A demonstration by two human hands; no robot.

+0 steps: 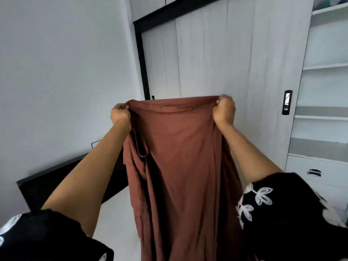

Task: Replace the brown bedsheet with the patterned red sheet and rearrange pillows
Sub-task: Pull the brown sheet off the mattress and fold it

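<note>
The brown bedsheet (180, 166) is held up at arm's length in front of the person, approx. centre of view, with its top edge stretched level between both hands and the rest hanging straight down in long vertical folds, out of view at the bottom edge. The left hand (120, 114) is closed on the sheet's upper left corner; fingers are curled tight together w/ the fabric pinched between thumb and fingers. The right hand (224, 109) is closed on the upper right corner in the same manner, fingers curled together, fabric bunched and pinched at the thumb. Both hands are seen from the back, so the exact finger-to-fabric contact on the far side cannot be told. A narrow hem strip hangs loose on the sheet's left side, just below the left hand. Both forearms are bare; short black sleeves (278, 204) w/ white leaf embroidery are seen at the lower corners. Behind the sheet, a white bare mattress surface (116, 213) is visible lower left, bordered by a black headboard (56, 181) set against the white wall (56, 72). A sliding wardrobe door (235, 53) w/ pale wood grain and black frame stands behind, and open white shelves (325, 66) w/ drawers below are at the right. The patterned red sheet and pillows are not in view.
</note>
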